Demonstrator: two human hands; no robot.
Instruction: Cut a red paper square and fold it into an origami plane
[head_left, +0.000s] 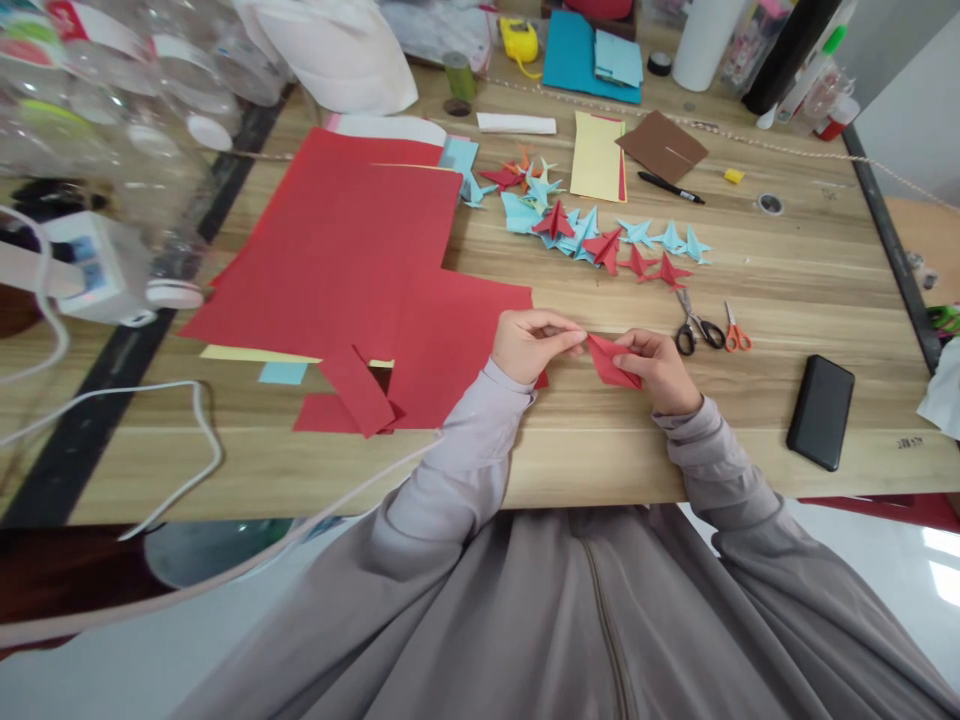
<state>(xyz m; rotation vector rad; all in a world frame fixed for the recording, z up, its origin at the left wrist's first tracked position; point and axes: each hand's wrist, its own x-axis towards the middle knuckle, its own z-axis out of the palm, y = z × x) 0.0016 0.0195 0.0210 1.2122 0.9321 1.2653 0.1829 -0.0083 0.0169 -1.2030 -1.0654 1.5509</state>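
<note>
Head view showed me, from far away, a small red paper [611, 367] over the bench [600, 460], left of the black scissors [700, 328] and a bit nearer the person than they were. Both hands were on it: the left hand [527, 345] pinched its tip, and the right hand [661, 370] gripped its other side. I guessed it was only part folded, with more folds left to make. Beyond the black scissors lay red shapes [671, 271] and blue shapes [670, 238], spiky and seemingly all done. The small red paper looked pointy and bright, partly hidden by fingers.
</note>
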